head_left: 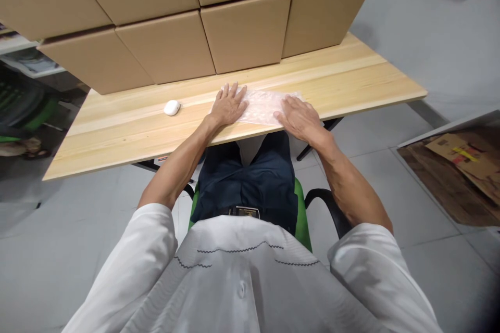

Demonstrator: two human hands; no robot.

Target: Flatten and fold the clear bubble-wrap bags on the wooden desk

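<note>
A pinkish, translucent sheet, perhaps bubble wrap or a plastic bag (262, 106), lies flat near the front edge of the wooden table (363, 80). On its left end rests my left hand (228, 106), palm down with the fingers spread. My right hand (300, 115) lies palm down over the right end, fingers stretched out. Both hands press on the sheet and neither grips it. To the left of my left hand sits a small white rounded case (172, 107) on the tabletop.
Stacked cardboard boxes (246, 31) form a wall along the table's back side. At the right, flattened cardboard (464, 158) lies in a container on the floor. A green chair (302, 218) with black armrests is under me. Shelves (29, 57) stand at the far left.
</note>
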